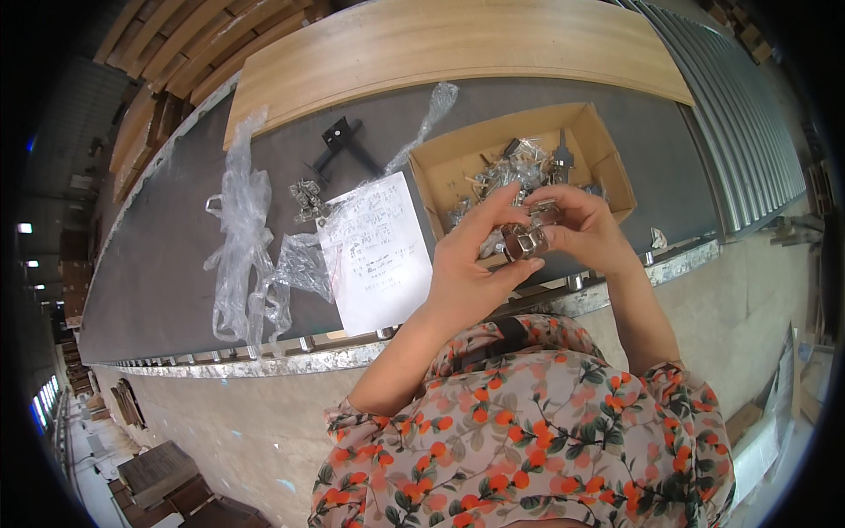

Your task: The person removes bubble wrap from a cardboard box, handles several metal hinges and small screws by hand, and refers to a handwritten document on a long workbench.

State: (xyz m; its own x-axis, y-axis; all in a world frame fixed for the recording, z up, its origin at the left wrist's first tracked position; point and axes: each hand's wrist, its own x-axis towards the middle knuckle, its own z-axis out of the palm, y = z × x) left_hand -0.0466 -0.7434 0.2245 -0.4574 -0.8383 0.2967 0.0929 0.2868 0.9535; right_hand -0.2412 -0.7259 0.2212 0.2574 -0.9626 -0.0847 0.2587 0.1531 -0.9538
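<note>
One long grey worktable (176, 264), bent by the lens, rimmed along the near edge with a pale metal strip. One broad wooden panel (458, 44) laid across the far side of it, touching the grey surface along its near edge. One open cardboard box (440, 163) just below that panel, right of centre, holding a heap of shiny metal fittings (515, 167), too many and too tangled to count. One white printed sheet (378, 251) just left of the box, one corner overlapping it. Clear plastic bags in crumpled heaps: one long bundle (238, 238) at the left, a second wad (299, 264) against the sheet's left edge, one twisted strip (431, 114) running up toward the panel. One black bracket (339, 145) beyond the sheet, near a small cluster of silvery clips (306, 201), number unclear. Two bare hands raised together in front of the box's near wall. Left hand (466, 264) curled narrowly, thumb and fingers pinching one small chrome latch (525, 238) from below. Right hand (585, 229) closed around the same latch from above and the right, fingertips bent down on it. Latch gripped between both hands, above the table's near edge, clear of the box.
</note>
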